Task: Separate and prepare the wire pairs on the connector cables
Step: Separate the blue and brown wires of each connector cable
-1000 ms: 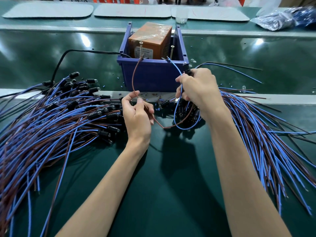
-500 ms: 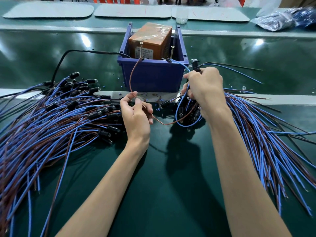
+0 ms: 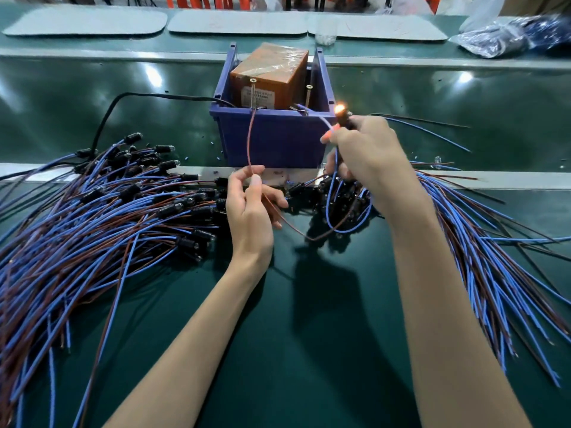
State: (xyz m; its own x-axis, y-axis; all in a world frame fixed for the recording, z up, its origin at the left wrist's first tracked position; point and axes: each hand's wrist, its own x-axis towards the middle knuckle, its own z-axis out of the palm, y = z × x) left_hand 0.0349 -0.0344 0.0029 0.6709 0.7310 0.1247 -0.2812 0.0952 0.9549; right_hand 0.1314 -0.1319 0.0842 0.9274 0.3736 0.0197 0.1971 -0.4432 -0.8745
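Sprawling to the left of the left hand lay a heap of connector cables (image 3: 92, 211), blue and brown. The left hand (image 3: 247, 211) pinched a brown wire (image 3: 251, 140) between thumb and forefinger; it rose from there to a screw (image 3: 252, 88) on the blue bin (image 3: 272, 140) beyond. The right hand (image 3: 364, 152) gripped a black connector (image 3: 346, 122), its tip glowing orange just above the fingers, with a blue wire (image 3: 328, 196) looping beneath. A second heap of cables (image 3: 479, 242) fanned out to that hand's right.

Left hand (image 3: 251, 213) and right hand (image 3: 366, 149) are bare, forearms (image 3: 191, 335) too.
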